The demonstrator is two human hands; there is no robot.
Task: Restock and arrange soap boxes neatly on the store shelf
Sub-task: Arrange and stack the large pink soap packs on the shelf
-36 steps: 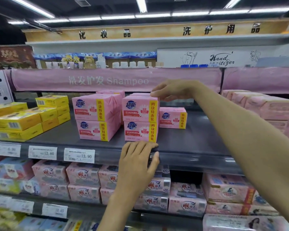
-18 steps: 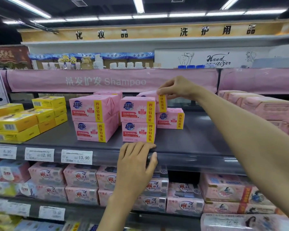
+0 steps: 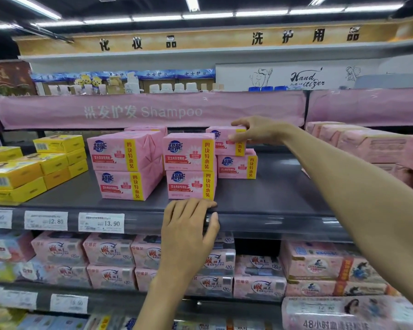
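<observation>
Pink soap boxes with yellow stripes stand on the dark grey shelf (image 3: 272, 201). A stack of two (image 3: 125, 165) is on the left and another stack of two (image 3: 190, 166) in the middle. Behind them to the right lies a single box (image 3: 237, 166). My right hand (image 3: 258, 131) grips a further pink box (image 3: 222, 141) by its right end, right above that single box. My left hand (image 3: 188, 229) rests with straight fingers on the shelf's front edge, just below the middle stack.
Yellow boxes (image 3: 22, 172) are stacked at the shelf's left end. Pale pink packs (image 3: 367, 148) fill the right end. Price tags (image 3: 101, 222) line the front rail. Lower shelves hold more pink packs (image 3: 110, 251). A pink Shampoo banner (image 3: 148, 111) hangs above.
My right hand lifted a pink box from behind the middle stack and carried it right, over the single box at the back. My left hand stayed on the shelf edge.
</observation>
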